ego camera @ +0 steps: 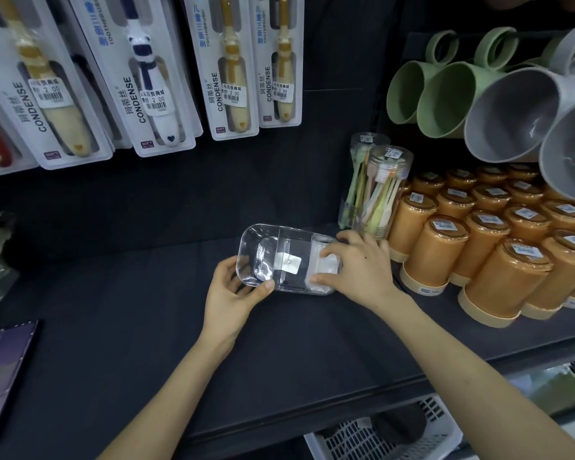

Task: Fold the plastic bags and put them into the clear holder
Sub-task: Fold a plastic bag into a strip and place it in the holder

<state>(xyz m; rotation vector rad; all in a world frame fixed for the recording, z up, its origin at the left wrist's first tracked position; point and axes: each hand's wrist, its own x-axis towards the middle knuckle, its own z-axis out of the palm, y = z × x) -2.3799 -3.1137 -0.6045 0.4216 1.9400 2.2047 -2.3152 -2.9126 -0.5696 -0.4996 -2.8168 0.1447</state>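
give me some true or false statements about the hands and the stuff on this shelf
1. The left hand grips one end of the clear holder. True.
2. The right hand rests on the orange cups. False: it is at the holder's other end, with its fingers on the white plastic bag.
3. The holder is empty. False: the white plastic bag shows through its clear wall.
4. Green mugs hang above the orange cups. True.
5. The toothbrush packs lie flat on the shelf. False: they hang on the back wall.
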